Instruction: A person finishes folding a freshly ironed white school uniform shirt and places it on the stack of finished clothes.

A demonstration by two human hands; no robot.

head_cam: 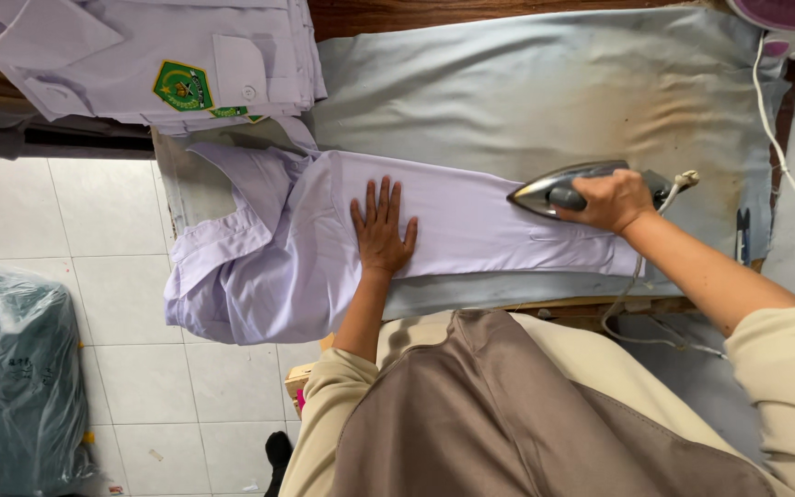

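Left fingers: the left hand is lying flat and spread, grasping nothing, pressing down on the pale lilac cotton shirt.
Right fingers: the right hand is clenching around the handle of the silver metal iron, whose pointed nose is facing toward the flat hand.
Shirt: the garment is lying stretched across the faded grey-blue, scorch-stained ironing cloth; its collar end is drooping off the board's edge over the white tiled floor.
Iron's lead: a white cord is trailing off past the wrist toward the frame's edge.
Progress: the strip between the two hands is looking smooth, which suggests that part is pressed; the bunched, overhanging section beyond the left hand is looking creased and seems to be waiting.
Finished pile: a stack of folded lilac shirts with a green badge is sitting at the board's far corner, just beside the shirt being worked.
Surroundings: a dark green plastic sack is standing on the tiles, well apart.
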